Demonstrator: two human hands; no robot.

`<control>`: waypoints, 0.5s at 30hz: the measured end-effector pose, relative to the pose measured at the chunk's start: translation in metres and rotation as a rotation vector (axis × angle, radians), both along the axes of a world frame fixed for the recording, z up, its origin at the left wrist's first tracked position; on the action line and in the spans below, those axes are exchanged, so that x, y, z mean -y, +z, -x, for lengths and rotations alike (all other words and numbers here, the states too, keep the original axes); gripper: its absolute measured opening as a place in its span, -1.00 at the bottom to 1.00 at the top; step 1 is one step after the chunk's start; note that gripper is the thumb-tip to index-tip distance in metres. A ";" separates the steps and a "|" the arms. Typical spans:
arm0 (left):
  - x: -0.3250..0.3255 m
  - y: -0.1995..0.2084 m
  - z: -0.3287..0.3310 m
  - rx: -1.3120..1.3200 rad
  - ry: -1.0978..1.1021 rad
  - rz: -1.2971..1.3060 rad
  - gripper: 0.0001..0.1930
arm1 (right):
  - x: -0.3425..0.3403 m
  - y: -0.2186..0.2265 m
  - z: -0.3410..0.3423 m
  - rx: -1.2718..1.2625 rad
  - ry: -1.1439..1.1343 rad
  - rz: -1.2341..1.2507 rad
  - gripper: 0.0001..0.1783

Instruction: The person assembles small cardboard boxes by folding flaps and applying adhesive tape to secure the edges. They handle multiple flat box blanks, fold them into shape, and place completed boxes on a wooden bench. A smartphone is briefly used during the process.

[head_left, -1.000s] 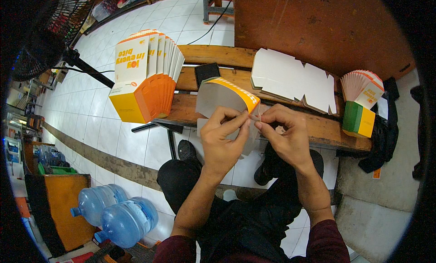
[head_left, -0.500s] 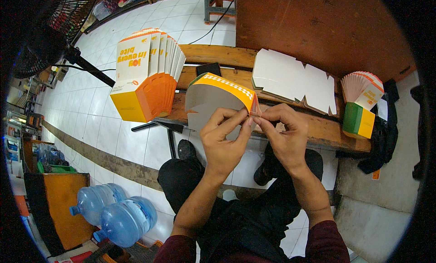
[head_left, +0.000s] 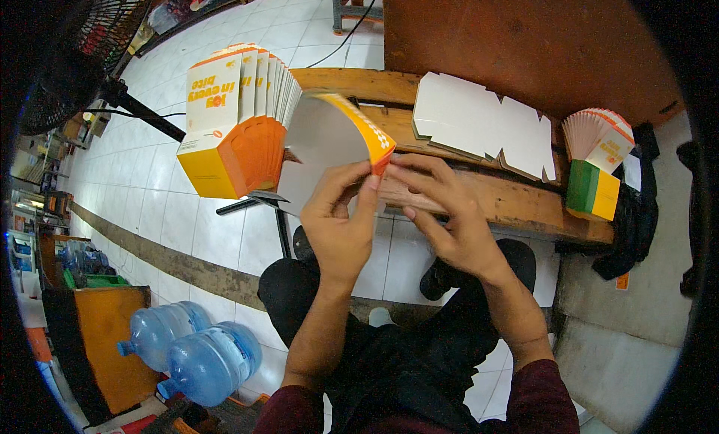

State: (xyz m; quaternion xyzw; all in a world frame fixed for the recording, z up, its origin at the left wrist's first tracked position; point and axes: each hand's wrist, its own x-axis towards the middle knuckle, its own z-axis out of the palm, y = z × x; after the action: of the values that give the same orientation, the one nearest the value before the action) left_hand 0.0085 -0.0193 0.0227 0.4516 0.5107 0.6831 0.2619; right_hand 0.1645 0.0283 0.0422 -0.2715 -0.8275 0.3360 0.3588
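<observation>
White tiled floor (head_left: 195,228), slatted wooden bench (head_left: 517,203), brown panel (head_left: 517,37) beyond, probably shelves (head_left: 34,170) at far left

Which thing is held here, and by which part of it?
The left hand pinches the curved cardboard sheet by its folded orange corner; the right hand, not pinching, is beside it.

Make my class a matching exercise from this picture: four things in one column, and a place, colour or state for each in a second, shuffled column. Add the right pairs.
Column one
1. Bottles
2. Fan
3. White sheets
4. Left hand

Column two
A. Stacked flat on the bench
B. Pinching a carton
C. See-through blue
D. Black, at the picture's upper left

Right pairs: 1-C, 2-D, 3-A, 4-B
</observation>
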 end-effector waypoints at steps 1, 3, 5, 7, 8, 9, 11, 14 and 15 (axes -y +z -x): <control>0.001 0.001 0.002 0.092 0.012 0.023 -0.79 | -0.004 0.000 -0.002 -0.034 0.031 0.104 -0.32; 0.001 0.002 0.004 0.298 0.009 0.014 -0.79 | -0.003 -0.003 -0.005 -0.016 -0.045 0.226 -0.17; 0.004 0.005 0.007 0.388 -0.094 0.040 -0.78 | -0.004 -0.006 -0.006 -0.018 -0.110 0.239 -0.03; 0.006 0.005 0.009 0.512 -0.213 0.092 -0.72 | -0.007 -0.009 -0.005 -0.022 -0.138 0.127 0.09; 0.006 0.004 0.007 0.611 -0.293 0.064 -0.71 | -0.007 -0.010 -0.004 -0.060 -0.107 0.175 0.12; 0.006 0.002 0.004 0.727 -0.336 0.048 -0.70 | -0.007 -0.011 -0.004 -0.098 -0.074 0.224 0.16; 0.006 -0.001 0.000 0.851 -0.518 0.016 -0.64 | -0.007 -0.012 -0.003 -0.186 -0.015 0.330 0.17; 0.008 -0.003 -0.009 0.915 -0.782 -0.055 -0.55 | -0.008 -0.010 -0.005 -0.277 -0.025 0.436 0.06; 0.007 -0.002 -0.010 0.936 -0.873 -0.033 -0.35 | -0.010 -0.010 -0.006 -0.271 -0.077 0.421 0.00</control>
State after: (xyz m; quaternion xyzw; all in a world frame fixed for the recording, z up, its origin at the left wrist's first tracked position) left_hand 0.0187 -0.0268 0.0206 0.2759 0.1011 0.6463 0.7043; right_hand 0.1710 0.0380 0.0324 -0.3242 -0.6725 0.5204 0.4144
